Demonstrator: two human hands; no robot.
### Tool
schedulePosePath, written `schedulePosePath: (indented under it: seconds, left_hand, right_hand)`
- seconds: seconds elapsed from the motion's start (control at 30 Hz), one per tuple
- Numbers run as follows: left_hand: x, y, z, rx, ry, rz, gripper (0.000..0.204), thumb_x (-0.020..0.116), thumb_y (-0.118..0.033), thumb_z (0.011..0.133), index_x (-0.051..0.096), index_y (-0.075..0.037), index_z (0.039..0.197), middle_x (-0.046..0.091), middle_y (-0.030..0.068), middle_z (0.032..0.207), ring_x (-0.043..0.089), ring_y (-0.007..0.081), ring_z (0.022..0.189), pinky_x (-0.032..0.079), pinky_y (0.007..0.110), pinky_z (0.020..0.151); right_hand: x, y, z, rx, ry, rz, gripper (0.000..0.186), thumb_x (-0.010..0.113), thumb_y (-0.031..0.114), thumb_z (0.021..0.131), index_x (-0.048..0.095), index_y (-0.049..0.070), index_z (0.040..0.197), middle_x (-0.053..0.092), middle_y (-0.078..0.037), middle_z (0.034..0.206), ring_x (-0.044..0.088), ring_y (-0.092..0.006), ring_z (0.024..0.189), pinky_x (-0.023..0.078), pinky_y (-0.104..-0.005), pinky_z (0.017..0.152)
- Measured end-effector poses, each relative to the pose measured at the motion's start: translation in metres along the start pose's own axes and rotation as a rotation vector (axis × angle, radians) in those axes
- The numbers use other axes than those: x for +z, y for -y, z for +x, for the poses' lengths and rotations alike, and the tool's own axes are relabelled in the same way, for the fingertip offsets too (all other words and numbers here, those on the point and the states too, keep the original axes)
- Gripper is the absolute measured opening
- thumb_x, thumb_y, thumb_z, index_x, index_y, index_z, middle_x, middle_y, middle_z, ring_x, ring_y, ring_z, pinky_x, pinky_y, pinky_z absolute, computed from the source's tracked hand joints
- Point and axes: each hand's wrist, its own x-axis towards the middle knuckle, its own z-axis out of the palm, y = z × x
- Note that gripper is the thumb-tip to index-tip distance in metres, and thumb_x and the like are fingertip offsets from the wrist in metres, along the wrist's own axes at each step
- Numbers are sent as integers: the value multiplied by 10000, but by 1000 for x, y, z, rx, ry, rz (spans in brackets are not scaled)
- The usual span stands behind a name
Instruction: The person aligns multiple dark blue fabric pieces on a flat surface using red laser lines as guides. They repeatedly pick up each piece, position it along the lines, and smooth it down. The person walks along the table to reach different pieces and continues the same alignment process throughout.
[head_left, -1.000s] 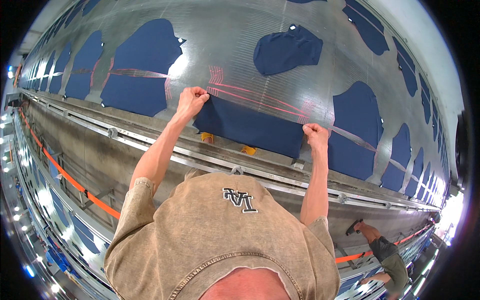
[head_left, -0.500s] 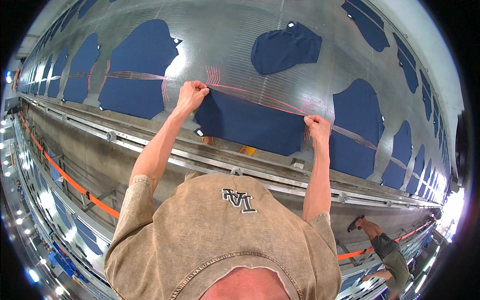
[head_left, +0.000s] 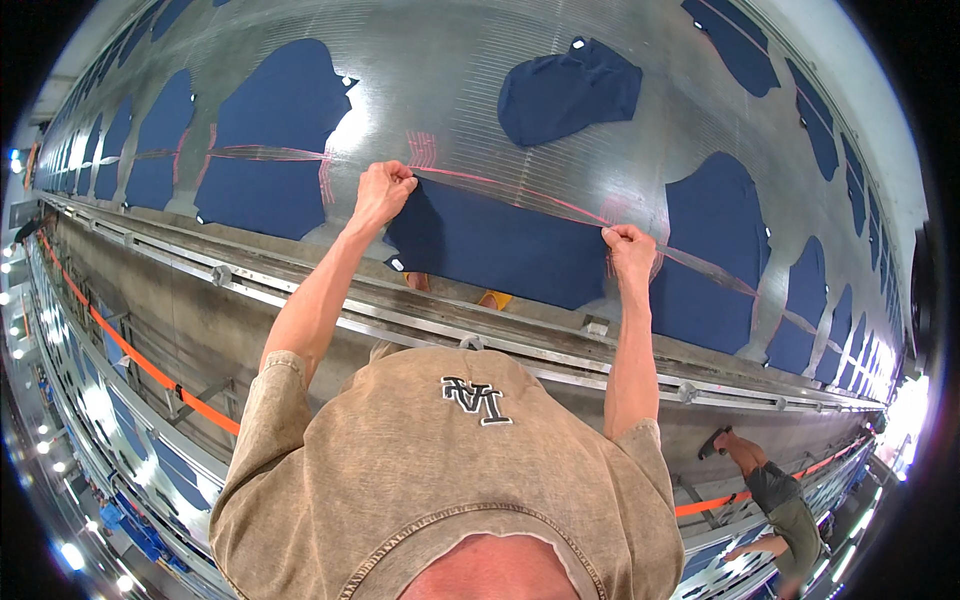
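Observation:
A navy cut fabric panel (head_left: 500, 240) stretches between my hands, its lower part hanging towards the near table edge. My left hand (head_left: 384, 192) pinches its far left corner. The far right corner is held in the fingertips of my right hand (head_left: 630, 250). The panel's top edge runs along a pink line marked on the grey table (head_left: 460, 60). A small white tag (head_left: 397, 264) shows at the panel's lower left corner. Just beyond lies another navy piece (head_left: 570, 92), loosely folded, with a white tag on it.
Navy panels lie flat to the left (head_left: 270, 130) and to the right (head_left: 710, 250). A metal rail (head_left: 540, 360) follows the table's near side. Behind me runs an orange strip (head_left: 150, 368) along another table. Another person (head_left: 780, 500) stands at the lower right.
My right hand has shifted very slightly left and up with its corner of the panel. My left hand keeps its pinch, almost unmoved.

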Motion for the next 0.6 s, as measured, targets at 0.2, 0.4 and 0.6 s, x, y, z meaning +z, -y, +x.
schedulePosePath:
  seconds: [0.2, 0.4, 0.6]
  left_hand:
    - [2, 3, 0, 40, -9, 50, 223, 741, -192, 811, 737, -3, 930, 682, 78, 720, 643, 175, 678, 507, 333, 654]
    - [1, 3, -7, 42, -24, -62, 212, 726, -182, 825, 734, -5, 943, 698, 88, 751, 672, 183, 734, 524, 326, 704]
    - [-5, 16, -44, 126, -277, -257, 261, 670, -166, 893, 691, 19, 1077, 714, 129, 933, 692, 225, 866, 542, 340, 801]
  right_hand:
    - [6, -4, -1, -16, -23, -53, 196, 781, 172, 812, 742, -12, 869, 682, -34, 692, 613, -117, 642, 489, -297, 627]
    - [3, -19, 0, -44, -2, 37, 237, 733, 208, 882, 748, -16, 958, 718, -56, 772, 658, -139, 693, 515, -299, 657]
    - [-19, -30, -38, -48, -129, 377, 236, 632, 175, 980, 725, -16, 1081, 719, -77, 916, 659, -111, 771, 529, -243, 650]
